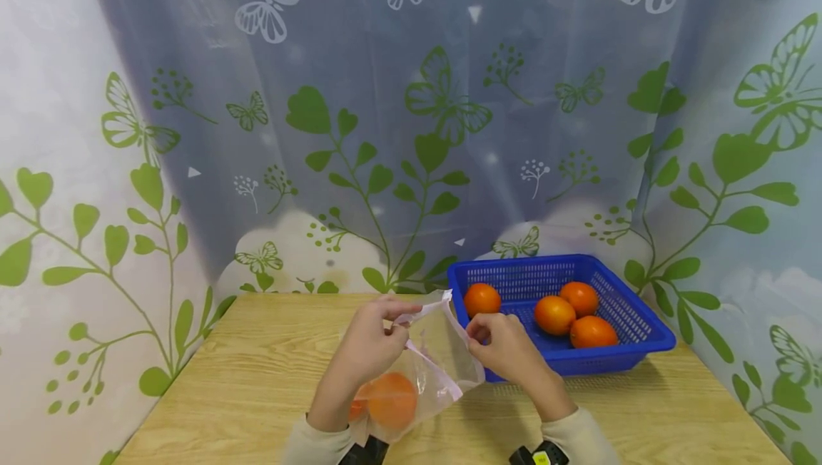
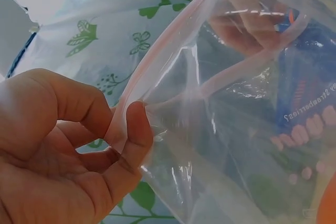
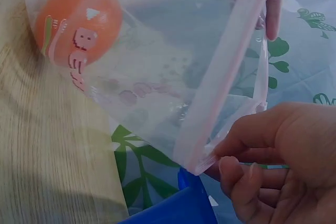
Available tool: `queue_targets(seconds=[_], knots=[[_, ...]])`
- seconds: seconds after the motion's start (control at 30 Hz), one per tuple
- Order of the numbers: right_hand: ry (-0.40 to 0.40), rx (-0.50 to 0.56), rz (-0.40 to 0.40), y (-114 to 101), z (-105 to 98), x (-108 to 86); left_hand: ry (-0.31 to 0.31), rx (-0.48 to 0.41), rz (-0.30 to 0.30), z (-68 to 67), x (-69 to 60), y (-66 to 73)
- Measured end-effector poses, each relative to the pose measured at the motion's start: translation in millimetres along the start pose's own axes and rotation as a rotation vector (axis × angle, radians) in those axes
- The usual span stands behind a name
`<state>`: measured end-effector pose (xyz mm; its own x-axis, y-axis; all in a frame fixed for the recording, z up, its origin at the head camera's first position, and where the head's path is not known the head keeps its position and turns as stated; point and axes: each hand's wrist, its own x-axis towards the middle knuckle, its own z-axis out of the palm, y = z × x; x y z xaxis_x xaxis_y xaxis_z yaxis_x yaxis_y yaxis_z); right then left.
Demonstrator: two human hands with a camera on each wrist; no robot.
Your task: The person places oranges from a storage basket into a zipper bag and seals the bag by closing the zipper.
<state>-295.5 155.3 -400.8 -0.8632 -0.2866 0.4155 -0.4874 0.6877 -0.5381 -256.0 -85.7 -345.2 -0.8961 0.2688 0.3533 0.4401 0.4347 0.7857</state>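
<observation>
A clear plastic zip bag (image 1: 443, 351) with a pale pink zip strip is stretched between both hands, its mouth apart. My left hand (image 1: 374, 340) pinches one side of the mouth between thumb and fingers. My right hand (image 1: 510, 352) pinches the opposite side, close to the basket. Inside the bag, toward its bottom, lies an orange (image 1: 393, 401), with part of another orange (image 1: 357, 409) beside it, half hidden by the left wrist. Printed lettering on the bag shows in the right wrist view, over the orange (image 3: 79, 22).
A blue plastic basket (image 1: 642, 340) with slotted walls stands on the right of the wooden table (image 1: 257, 358). Several oranges (image 1: 555, 315) lie in it. Behind the table hangs a curtain (image 1: 359, 58) printed with leaves and butterflies.
</observation>
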Motion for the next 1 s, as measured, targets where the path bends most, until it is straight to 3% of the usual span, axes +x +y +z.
queue_targets(seconds=[0.23, 0.53, 0.83, 1.0], knots=[[-0.055, -0.004, -0.010, -1.1, -9.6, -2.6, -0.027, -0.040, -0.020, 1.8, 2.4, -5.4], [-0.068, 0.039, 0.040, 3.9, -18.8, -4.4, -0.067, -0.149, -0.009, 8.7, 9.3, -19.1], [-0.080, 0.047, 0.033, 6.2, -19.3, -4.5, -0.027, -0.007, -0.021, 13.0, 11.1, -28.9], [-0.082, 0.032, 0.042, 5.4, -22.3, -4.1, -0.033, -0.038, -0.036, 15.6, 11.6, -28.5]])
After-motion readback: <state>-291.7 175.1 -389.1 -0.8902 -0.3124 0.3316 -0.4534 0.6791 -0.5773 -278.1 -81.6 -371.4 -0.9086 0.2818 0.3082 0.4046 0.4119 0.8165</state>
